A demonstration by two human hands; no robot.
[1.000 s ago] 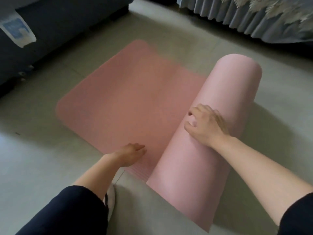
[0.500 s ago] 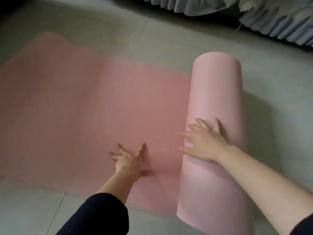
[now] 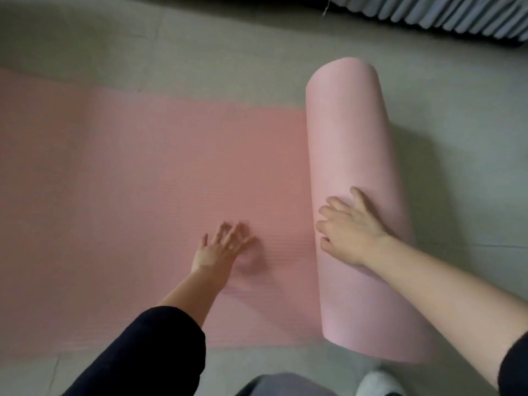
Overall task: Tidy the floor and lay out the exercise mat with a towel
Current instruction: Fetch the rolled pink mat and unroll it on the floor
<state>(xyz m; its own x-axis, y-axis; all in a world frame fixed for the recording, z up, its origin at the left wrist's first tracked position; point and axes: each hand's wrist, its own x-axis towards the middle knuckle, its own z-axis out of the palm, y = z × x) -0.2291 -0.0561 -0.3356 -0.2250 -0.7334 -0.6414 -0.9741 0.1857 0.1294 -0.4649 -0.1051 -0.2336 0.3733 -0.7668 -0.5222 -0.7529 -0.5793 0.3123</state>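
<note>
A pink exercise mat (image 3: pixel 128 181) lies partly unrolled on the grey floor, its flat part stretching to the left edge of the view. The rest of it forms a thick pale pink roll (image 3: pixel 351 155) on the right, lying front to back. My right hand (image 3: pixel 348 230) rests flat on top of the roll with its fingers spread. My left hand (image 3: pixel 221 247) presses palm down on the flat mat just left of the roll, fingers apart and slightly blurred. No towel is in view.
A grey pleated fabric skirt (image 3: pixel 428 15) runs along the top right edge. Bare grey floor (image 3: pixel 471 167) lies to the right of the roll. A white shoe (image 3: pixel 380 381) and grey trouser leg (image 3: pixel 280 385) show at the bottom.
The roll has travelled to the right, leaving more flat mat uncovered. My left hand slid right along the flat mat. The view has swung right, so the dark sofa is out of sight.
</note>
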